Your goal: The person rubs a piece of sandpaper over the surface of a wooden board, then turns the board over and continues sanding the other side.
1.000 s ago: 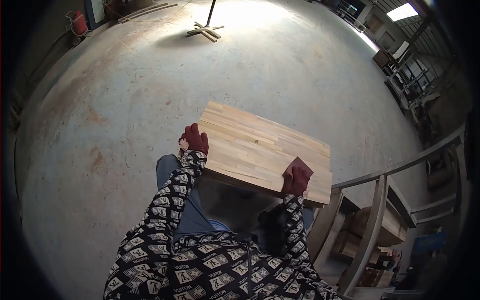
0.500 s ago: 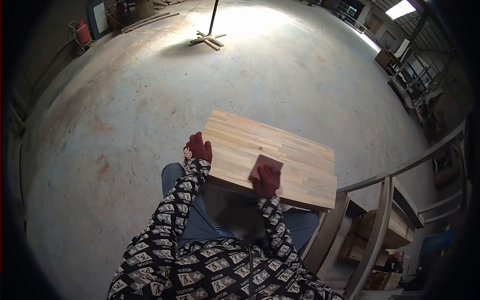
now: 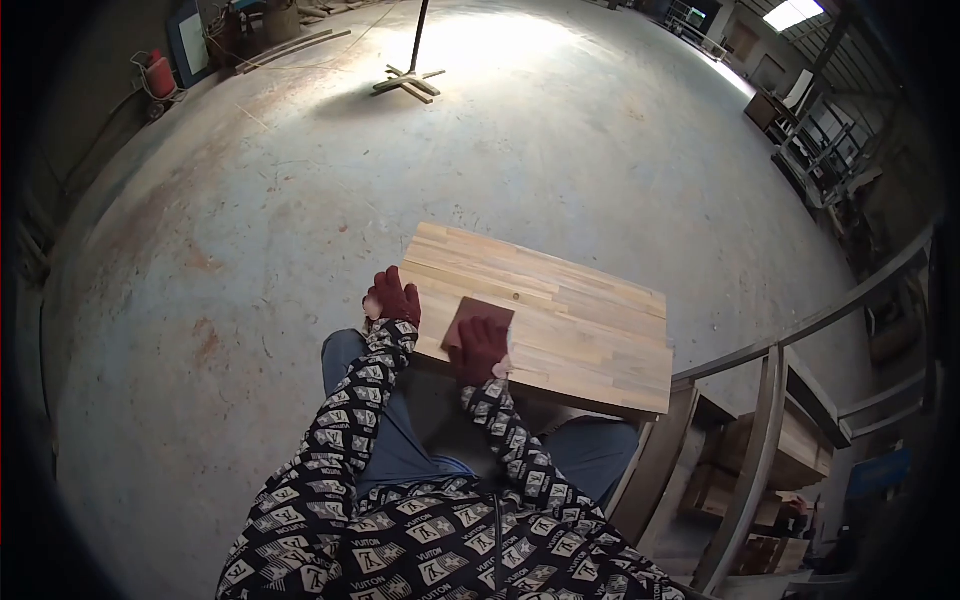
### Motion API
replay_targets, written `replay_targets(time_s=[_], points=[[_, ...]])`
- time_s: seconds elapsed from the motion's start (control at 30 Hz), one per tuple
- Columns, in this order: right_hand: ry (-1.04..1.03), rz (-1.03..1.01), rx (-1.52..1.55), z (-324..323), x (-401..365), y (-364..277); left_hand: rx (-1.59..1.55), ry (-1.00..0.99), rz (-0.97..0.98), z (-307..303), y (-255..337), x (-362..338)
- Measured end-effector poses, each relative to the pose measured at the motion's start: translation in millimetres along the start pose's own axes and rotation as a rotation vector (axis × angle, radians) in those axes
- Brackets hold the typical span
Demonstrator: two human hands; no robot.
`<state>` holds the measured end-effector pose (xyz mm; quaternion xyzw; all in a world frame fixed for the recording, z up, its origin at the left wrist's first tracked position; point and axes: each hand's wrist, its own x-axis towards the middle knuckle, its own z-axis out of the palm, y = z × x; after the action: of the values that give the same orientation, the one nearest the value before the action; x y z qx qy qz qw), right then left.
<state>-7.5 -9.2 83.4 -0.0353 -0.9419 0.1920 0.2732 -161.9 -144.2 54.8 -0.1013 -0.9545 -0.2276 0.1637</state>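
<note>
A pale wooden board, made of glued strips with a small dark knot, lies across my lap at a slant. At its left end, my left hand in a dark red glove grips the edge. My right hand, gloved the same, presses a reddish-brown sheet of sandpaper onto the board's left half. The fingers lie over the sheet, whose far part shows beyond them. The underside of the sheet is hidden.
At the right stands a metal frame close to the board, with wooden pieces inside it. Another person's hand shows there. A post on a crossed wooden base stands on the concrete floor. A red cylinder is far left.
My right hand has slid left along the board with the sandpaper, towards my left hand. My left hand stays on the board's left end. The view has shifted slightly.
</note>
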Motion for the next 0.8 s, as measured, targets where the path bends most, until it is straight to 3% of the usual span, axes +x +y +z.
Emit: replay_targets(time_s=[0.13, 0.23, 0.3, 0.33, 0.43, 0.57, 0.63, 0.7, 0.8], points=[[-0.084, -0.032, 0.081, -9, -1, 13, -0.055, -0.035, -0.008, -2, -2, 0], [0.128, 0.074, -0.093, -35, -24, 78, -0.043, 0.006, 0.009, 5, -4, -2], [0.073, 0.236, -0.164, -72, -39, 117, -0.033, -0.022, -0.015, 0, 1, -2], [0.182, 0.184, -0.226, -77, -51, 144, -0.016, -0.04, -0.027, -1, 3, -1], [0.209, 0.286, -0.265, -88, -51, 164, 0.001, -0.024, -0.035, 2, 4, 1], [0.146, 0.339, -0.226, -51, 2, 96, 0.017, 0.019, -0.021, 3, 6, 0], [0.143, 0.14, -0.193, -1, 20, 70, 0.015, 0.023, -0.008, 2, 3, -1], [0.0, 0.064, -0.017, 22, 35, 33, 0.029, 0.038, 0.01, 3, 2, -3], [-0.023, -0.048, 0.0, 37, 33, 17, 0.036, -0.009, -0.013, -1, 2, 2]])
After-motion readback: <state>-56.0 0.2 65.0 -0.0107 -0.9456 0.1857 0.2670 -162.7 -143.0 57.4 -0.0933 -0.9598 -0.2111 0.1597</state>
